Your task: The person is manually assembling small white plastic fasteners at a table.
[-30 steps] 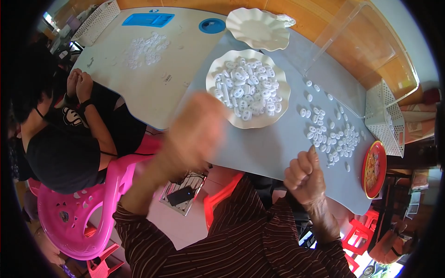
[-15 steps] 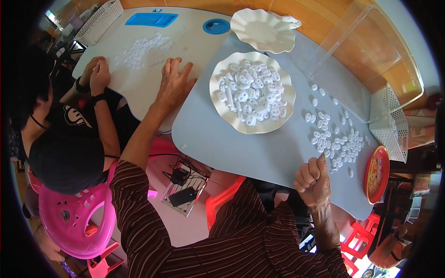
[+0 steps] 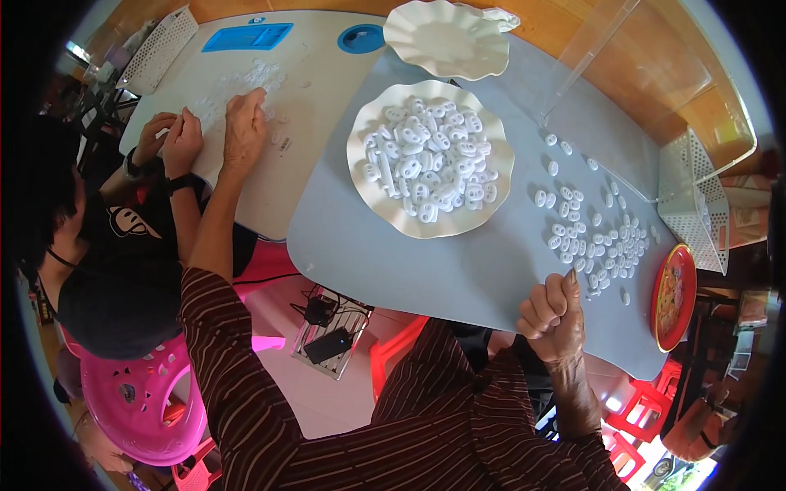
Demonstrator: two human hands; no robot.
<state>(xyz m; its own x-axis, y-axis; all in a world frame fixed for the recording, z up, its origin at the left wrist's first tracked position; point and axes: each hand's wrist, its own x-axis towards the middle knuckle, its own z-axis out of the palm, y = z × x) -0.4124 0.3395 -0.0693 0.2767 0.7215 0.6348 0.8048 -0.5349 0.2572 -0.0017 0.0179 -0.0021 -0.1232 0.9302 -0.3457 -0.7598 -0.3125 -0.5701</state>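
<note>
Left hand (image 3: 247,131): left of filled bowl (image 3: 442,227); closure unclear;
Right hand (image 3: 553,317): bowl's near-right; fist;
Tabletop (image 3: 360,254): stretches from bowl to near edge

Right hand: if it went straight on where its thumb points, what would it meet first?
Probably a loose white oval piece on the grey table, though the right hand may pass above it.

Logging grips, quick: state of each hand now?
Left hand: fingers bent near small pieces; grip cannot be told.
Right hand: closed, thumb extended; any contents hidden.
</note>
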